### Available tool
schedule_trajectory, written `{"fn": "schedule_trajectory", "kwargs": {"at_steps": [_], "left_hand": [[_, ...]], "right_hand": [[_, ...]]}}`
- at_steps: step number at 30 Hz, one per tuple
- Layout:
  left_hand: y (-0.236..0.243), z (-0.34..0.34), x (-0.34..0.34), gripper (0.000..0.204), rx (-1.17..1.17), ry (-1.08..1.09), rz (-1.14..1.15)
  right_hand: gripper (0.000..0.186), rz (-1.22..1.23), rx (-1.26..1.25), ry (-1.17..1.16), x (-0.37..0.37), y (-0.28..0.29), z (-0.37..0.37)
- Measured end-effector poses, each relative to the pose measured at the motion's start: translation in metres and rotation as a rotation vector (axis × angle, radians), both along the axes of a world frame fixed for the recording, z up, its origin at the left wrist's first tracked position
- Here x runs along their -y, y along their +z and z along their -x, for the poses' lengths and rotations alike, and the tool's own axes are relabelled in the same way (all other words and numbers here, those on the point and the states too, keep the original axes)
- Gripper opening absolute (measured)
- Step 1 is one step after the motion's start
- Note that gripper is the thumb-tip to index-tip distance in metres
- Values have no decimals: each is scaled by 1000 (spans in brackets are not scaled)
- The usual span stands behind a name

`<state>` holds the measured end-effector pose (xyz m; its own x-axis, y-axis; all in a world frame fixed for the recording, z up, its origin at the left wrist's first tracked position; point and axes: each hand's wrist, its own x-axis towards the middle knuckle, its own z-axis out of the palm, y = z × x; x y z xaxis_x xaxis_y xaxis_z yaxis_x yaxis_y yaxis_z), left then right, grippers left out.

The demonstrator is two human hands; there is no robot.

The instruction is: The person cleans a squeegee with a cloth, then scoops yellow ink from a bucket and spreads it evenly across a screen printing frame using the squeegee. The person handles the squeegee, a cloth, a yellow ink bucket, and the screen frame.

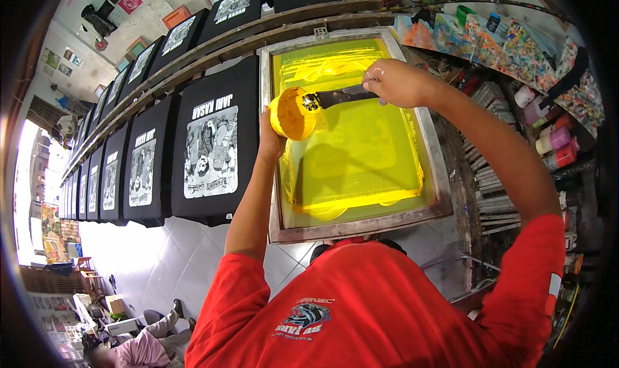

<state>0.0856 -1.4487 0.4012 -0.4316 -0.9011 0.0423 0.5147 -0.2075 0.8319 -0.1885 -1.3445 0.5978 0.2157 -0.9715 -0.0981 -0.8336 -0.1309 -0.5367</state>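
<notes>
A yellow-coated tub [282, 118] is tilted over the screen printing frame [361, 229], its mouth turned to the right. My left hand [271, 138] is wrapped round the tub's outer side, most of its fingers hidden behind it. In my right hand [396, 83] is a dark, flat scraper [347, 96], held at its right end. The scraper's other end, smeared with yellow ink, is at the tub's mouth. Thick yellow ink [335, 67] lies in a band along the screen's far part. More ink lines the lower edge of the mesh.
Black T-shirts [209, 142] with white and grey prints lie on boards in rows to the left. Wooden-handled tools or slats [496, 187] are stacked at the right, near ink containers [554, 141]. A paint-splattered board [503, 52] stands far right. A person [142, 348] sits at lower left.
</notes>
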Motion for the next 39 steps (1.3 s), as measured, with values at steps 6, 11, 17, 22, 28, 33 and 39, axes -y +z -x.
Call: {"fn": "schedule_trajectory", "kwargs": {"at_steps": [6,11,17,22,28,33,39], "left_hand": [[20,-10,-2,60,-3,-154,-176],[39,-11,-8,64,5,-222,-172],[44,-16,-2,65,-80,-110,-158],[44,-24,-1,64,-186,-160,-106],[56,-12,-16,62,-178,9,-149],[43,-22,-9,61,-176,22,-80],[55,-28,-6,59,-239,15,-55]], "right_hand": [[21,259,-248,65,-2,32,-20],[22,186,-410,176,-17,68,-39],[26,726,-522,396,-65,60,-48],[22,693,-622,204,-75,52,-63],[18,588,-622,168,-61,42,-83],[16,578,-628,233,-60,40,-81],[17,812,-589,271,-62,58,-71]]}}
